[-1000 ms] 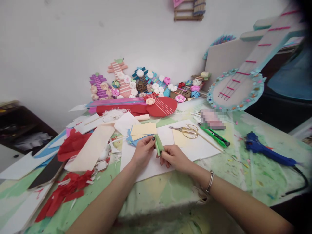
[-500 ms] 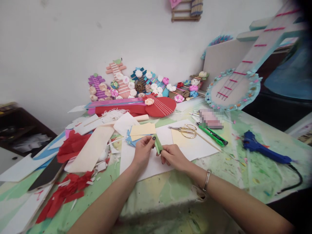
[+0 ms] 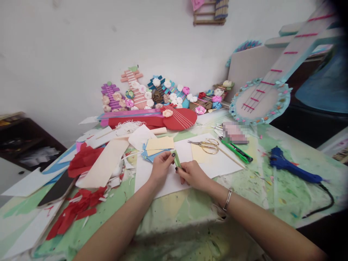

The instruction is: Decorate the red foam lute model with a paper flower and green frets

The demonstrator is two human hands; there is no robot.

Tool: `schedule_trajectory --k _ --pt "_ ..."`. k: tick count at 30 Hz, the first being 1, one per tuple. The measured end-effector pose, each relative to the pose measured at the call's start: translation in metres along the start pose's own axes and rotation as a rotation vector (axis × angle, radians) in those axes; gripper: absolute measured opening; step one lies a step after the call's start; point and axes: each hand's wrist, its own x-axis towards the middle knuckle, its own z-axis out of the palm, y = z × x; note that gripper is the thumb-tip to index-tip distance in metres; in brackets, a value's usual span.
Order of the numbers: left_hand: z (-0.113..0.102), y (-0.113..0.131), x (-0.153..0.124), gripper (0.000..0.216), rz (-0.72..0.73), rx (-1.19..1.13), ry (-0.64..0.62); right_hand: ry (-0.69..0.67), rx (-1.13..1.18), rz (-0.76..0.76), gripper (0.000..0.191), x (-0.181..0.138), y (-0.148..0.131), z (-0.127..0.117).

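A small green folded paper strip (image 3: 177,158) is pinched between both my hands over a white sheet (image 3: 187,167) on the table. My left hand (image 3: 161,167) grips its upper end with thumb and fingertips closed. My right hand (image 3: 192,174) holds its lower end, fingers curled round it. A bracelet sits on my right wrist. Cream and blue papers (image 3: 157,145) lie just beyond my left hand.
Gold scissors (image 3: 207,145) and a green utility knife (image 3: 238,151) lie beyond my right hand. A blue glue gun (image 3: 293,169) with its cord rests at the right. Red paper scraps (image 3: 78,203) and cream sheets clutter the left. Paper guitars with flowers (image 3: 163,105) stand along the wall.
Both hands keep hold of the green strip and have barely shifted; the strip looks slightly more upright and narrower. The view has moved a little.
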Motion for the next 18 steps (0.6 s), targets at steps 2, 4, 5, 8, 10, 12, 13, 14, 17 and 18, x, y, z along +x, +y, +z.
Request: schedule_trajectory --k 2,4,5,8,10,12,13,14,17,18 --pt "0.001 0.0 -0.001 0.026 -0.02 -0.011 -0.019 -0.009 -0.001 0.0 0.032 -0.001 0.0 -0.001" --pt "0.002 0.001 -0.001 0.028 -0.035 -0.027 -0.031 -0.017 -0.007 0.004 0.033 0.0 0.0 -0.001" --pt "0.003 0.002 -0.002 0.029 -0.04 -0.036 -0.034 -0.02 -0.013 0.009 0.034 0.001 0.0 -0.002" --pt "0.003 0.002 -0.001 0.029 -0.037 -0.061 -0.023 -0.018 -0.04 0.04 0.041 0.002 -0.001 -0.005" --pt "0.002 0.002 0.0 0.028 -0.036 -0.069 -0.005 0.001 -0.066 0.063 0.039 -0.006 -0.005 -0.012" --pt "0.0 0.0 0.001 0.027 -0.048 -0.067 0.008 0.068 -0.111 0.086 0.03 -0.026 -0.009 -0.024" --pt "-0.001 -0.001 0.002 0.027 -0.057 -0.061 0.011 0.15 -0.154 0.104 0.028 -0.04 -0.009 -0.034" --pt "-0.001 -0.002 0.002 0.027 -0.069 -0.054 0.012 0.235 -0.202 0.129 0.032 -0.056 -0.007 -0.045" --pt "-0.003 -0.003 0.002 0.025 -0.106 -0.027 -0.004 0.642 -0.46 0.299 0.034 -0.109 0.017 -0.089" --pt "-0.003 -0.002 0.002 0.025 -0.117 -0.023 -0.015 0.74 -0.599 0.394 0.033 -0.125 0.031 -0.104"
